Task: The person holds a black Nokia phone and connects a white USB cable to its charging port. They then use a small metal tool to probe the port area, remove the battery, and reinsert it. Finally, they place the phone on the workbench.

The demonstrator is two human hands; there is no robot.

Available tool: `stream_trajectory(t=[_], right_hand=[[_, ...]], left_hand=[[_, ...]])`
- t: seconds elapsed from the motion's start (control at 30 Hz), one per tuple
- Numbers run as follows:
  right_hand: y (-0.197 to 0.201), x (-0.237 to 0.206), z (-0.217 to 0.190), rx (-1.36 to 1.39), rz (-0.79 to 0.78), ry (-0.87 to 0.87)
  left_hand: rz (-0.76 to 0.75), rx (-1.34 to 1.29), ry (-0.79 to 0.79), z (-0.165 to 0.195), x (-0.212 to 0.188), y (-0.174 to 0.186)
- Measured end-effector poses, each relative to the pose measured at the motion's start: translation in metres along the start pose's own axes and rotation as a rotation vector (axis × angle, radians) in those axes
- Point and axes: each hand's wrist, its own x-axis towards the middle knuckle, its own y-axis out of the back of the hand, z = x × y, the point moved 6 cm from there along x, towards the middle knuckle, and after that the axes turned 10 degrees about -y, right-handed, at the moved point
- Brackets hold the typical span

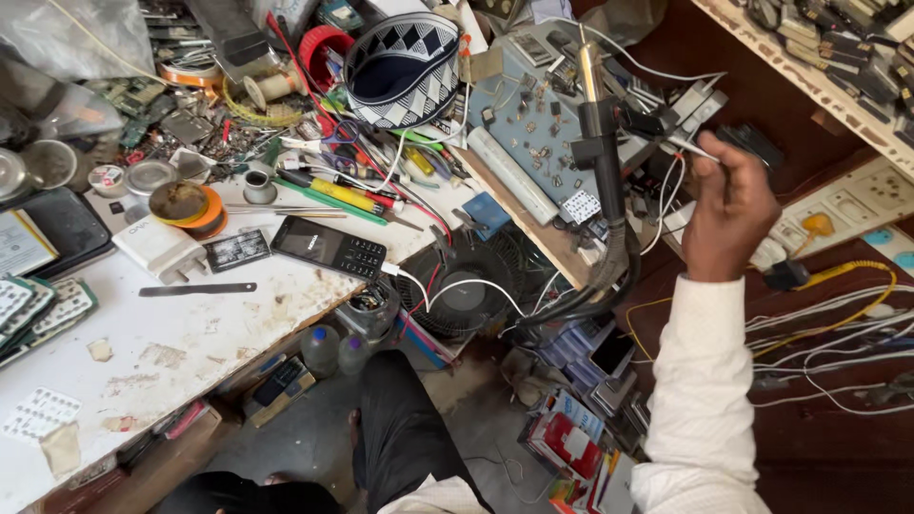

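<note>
One hand shows: the right hand [728, 205] is raised, fingers closed on a thin white wire [693, 146] just left of its fingertips. Left hand: out of view. Step: wire handling beside the soldering iron [602, 143]. Next move needs a steady grip.

Black keypad phone [328, 247] with dark screen beside white box [160, 249] on bench.

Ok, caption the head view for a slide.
Right hand grips thin white wire beside black soldering tool above cluttered white workbench.
</note>
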Motion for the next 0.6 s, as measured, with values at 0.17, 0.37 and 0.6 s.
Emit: stream_trajectory(t=[0.17, 0.37, 0.6], right_hand=[[-0.030, 0.018, -0.010, -0.246, -0.082, 0.275], [-0.057, 0.028, -0.004, -0.203, -0.235, 0.277], [-0.071, 0.013, -0.015, -0.468, -0.368, 0.558]], left_hand=[[-0.018, 0.055, -0.030, 0.009, 0.005, 0.016], [0.026, 0.090, -0.060, -0.022, -0.010, -0.037], [0.191, 0.029, 0.096, -0.032, -0.028, -0.021]])
